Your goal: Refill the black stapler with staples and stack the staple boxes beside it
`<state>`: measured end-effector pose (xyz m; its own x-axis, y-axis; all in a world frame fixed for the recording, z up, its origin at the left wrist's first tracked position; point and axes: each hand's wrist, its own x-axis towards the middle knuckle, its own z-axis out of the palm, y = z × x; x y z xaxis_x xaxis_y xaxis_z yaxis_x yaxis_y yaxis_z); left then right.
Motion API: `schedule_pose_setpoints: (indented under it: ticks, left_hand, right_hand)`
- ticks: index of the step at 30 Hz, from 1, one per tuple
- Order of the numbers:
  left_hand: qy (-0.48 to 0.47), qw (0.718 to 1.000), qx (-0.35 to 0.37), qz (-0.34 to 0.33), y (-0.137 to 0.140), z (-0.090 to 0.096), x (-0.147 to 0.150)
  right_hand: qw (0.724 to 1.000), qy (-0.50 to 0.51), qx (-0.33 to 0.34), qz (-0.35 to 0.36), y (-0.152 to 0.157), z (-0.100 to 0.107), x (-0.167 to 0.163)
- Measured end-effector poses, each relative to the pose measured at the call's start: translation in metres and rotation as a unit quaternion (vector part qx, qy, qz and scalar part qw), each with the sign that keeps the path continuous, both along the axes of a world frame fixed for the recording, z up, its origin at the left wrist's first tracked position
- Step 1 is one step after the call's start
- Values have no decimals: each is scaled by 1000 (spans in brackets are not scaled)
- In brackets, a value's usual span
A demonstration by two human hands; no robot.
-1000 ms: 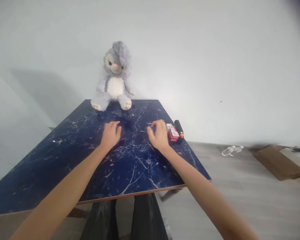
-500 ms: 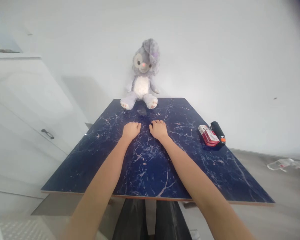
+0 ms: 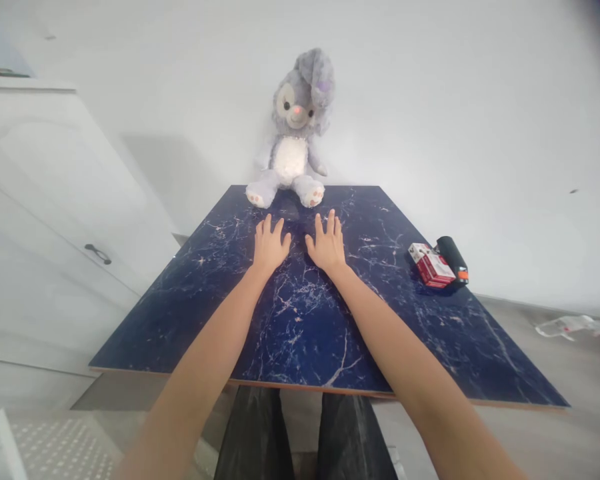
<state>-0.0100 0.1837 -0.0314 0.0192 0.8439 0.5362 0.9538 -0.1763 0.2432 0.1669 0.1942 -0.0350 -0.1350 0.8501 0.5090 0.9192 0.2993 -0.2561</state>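
Observation:
At the far edge of the blue marbled table (image 3: 300, 320) a grey plush rabbit (image 3: 291, 157) sits against the wall, its feet pointing toward me and one ear folded over. My left hand (image 3: 271, 245) is palm down over the tabletop, fingers spread, a little short of the rabbit's foot on the left. My right hand (image 3: 327, 243) mirrors it just below the other foot, fingers also spread. Neither hand holds anything, and a gap separates both from the toy.
To the right on the table lie a red and white box (image 3: 433, 267) and a black cylinder with an orange mark (image 3: 453, 260). A white cabinet (image 3: 55, 220) stands at the left. Clear plastic packaging (image 3: 575, 327) rests on the floor at the right.
Both hands have gone from curled fingers to spread ones and reach slightly farther forward. The whole view has shifted a little; the rabbit still sits in its place.

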Motion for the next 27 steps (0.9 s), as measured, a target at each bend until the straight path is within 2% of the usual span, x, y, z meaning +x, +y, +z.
schedule_pose_setpoints:
  ticks: [5, 10, 12, 27]
  left_hand:
    - [4, 999, -16, -34, 1, -5, 6]
    - [59, 986, -138, -72, 6, -14, 5]
    - [60, 982, -165, -75, 8, -17, 3]
    - [51, 985, -148, -71, 12, -19, 1]
  right_hand:
    - [996, -4, -76, 50, 6, -7, 0]
    - [993, -55, -96, 46, 10, -12, 0]
    - [991, -63, -111, 49, 10, -13, -1]
    - [991, -68, -106, 54, 11, -13, 1]
